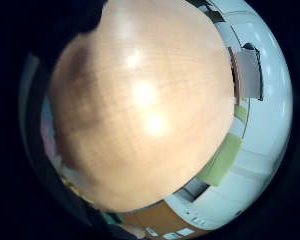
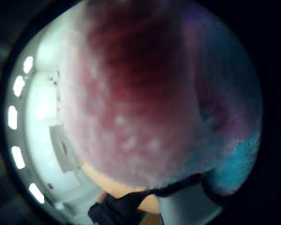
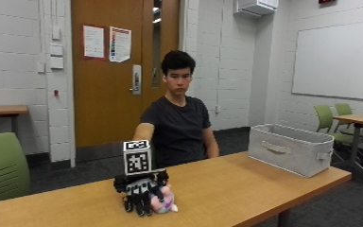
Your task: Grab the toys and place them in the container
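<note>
Grip (image 3: pixel 142 195) curled round plush toy (image 3: pixel 162 202) (near table (image 3: pixel 244 189) edge), container (image 3: pixel 289 148) well apart

I sit at a light wooden table (image 3: pixel 232 189) with a smooth, pale grain that shows glare spots in my little finger side palm view. A grey fabric container (image 3: pixel 289 148) with a strap handle on its side stands on it near the far right corner. A pink plush toy (image 3: pixel 163 202) lies on the tabletop near the front edge, well apart from the container
</note>
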`<state>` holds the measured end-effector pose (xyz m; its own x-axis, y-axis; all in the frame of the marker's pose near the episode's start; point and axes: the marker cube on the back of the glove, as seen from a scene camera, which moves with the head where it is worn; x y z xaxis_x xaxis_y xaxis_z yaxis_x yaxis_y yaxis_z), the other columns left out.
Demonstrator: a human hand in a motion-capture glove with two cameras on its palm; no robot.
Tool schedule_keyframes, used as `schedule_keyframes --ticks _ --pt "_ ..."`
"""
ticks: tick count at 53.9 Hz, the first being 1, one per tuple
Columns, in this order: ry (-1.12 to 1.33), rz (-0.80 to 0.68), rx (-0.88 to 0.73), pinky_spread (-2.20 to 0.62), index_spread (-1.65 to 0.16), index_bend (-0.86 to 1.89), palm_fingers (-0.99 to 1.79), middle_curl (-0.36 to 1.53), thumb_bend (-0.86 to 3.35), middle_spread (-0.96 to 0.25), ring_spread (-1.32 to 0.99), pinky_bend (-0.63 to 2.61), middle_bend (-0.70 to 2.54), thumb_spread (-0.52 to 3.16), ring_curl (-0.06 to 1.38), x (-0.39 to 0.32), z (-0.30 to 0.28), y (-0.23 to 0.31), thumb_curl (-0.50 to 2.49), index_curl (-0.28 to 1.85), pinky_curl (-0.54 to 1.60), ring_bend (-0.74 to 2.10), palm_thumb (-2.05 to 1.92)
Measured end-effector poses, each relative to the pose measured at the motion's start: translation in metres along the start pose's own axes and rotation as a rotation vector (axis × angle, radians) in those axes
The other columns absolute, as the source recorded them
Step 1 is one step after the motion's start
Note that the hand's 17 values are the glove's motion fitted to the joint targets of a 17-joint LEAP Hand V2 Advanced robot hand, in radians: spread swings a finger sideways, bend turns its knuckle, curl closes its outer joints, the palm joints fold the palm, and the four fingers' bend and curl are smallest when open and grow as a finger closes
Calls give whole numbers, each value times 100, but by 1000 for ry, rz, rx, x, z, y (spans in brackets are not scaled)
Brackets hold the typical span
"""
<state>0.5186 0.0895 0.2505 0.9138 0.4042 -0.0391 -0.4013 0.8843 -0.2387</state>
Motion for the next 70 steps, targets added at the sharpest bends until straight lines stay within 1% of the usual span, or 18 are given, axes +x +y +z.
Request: schedule_keyframes --ticks 6,11,14,15,16,17,18,20,21,23,29,34,42,46,50,55,61,70 --pt "-34 -15 55 -7 -32 0 15 46 1 -20 -38 70 33 107 35 0 4 2 19 8 38 41 4" --pt "-53 -13 89 -10 -35 9 25 49 4 -22 -40 71 44 113 37 -2 2 3 21 8 38 49 12" --pt "-58 -15 111 -13 -37 14 40 51 7 -24 -44 65 53 117 39 -4 -1 4 23 8 36 58 18" --pt "-60 -16 119 -18 -37 14 63 55 9 -27 -46 64 61 120 44 -5 -2 4 24 8 36 71 22" --pt "-61 -17 128 -17 -37 14 50 53 8 -27 -47 61 59 120 39 -6 -3 4 23 8 33 64 21" --pt "-62 -20 138 -22 -37 11 72 56 10 -29 -48 67 65 121 45 -7 -4 4 24 8 37 78 25" --pt "-60 -23 149 -29 -38 6 92 57 12 -31 -49 76 70 123 46 -7 -5 5 25 5 37 83 29" --pt "-51 -33 168 -33 -38 5 94 57 13 -32 -49 76 71 125 45 -8 -7 6 26 3 35 87 32" --pt "-46 -39 171 -36 -38 5 107 61 16 -33 -49 79 78 126 50 -9 -9 6 27 3 37 96 38" --pt "-37 -49 159 -38 -38 5 111 64 18 -34 -48 82 83 128 53 -10 -13 7 29 2 39 102 42" --pt "-26 -23 132 -45 -38 8 107 69 23 -37 -45 87 89 122 60 -19 -28 11 36 -1 42 115 56" --pt "38 -7 74 -46 -38 13 97 73 25 -39 -45 90 87 105 61 -32 -45 14 45 -1 42 114 68" --pt "107 -8 123 -48 -40 15 95 78 28 -43 -47 96 82 91 59 -61 -78 17 55 -1 42 112 77" --pt "120 49 192 -48 -40 15 94 81 28 -45 -47 98 79 86 59 -83 -97 18 59 -1 42 113 78" --pt "103 36 160 -48 -40 15 93 82 28 -46 -46 99 73 82 59 -107 -119 27 63 -1 42 114 77" --pt "59 172 213 -48 -40 15 93 84 27 -47 -46 99 68 79 58 -157 -153 34 66 -1 41 114 77" --pt "23 141 240 -48 -41 14 94 84 26 -48 -45 98 61 77 56 -218 -187 57 71 -1 40 114 75" --pt "40 -32 281 -48 -41 11 98 84 25 -48 -45 94 61 76 54 -302 -233 77 77 -2 39 112 73"
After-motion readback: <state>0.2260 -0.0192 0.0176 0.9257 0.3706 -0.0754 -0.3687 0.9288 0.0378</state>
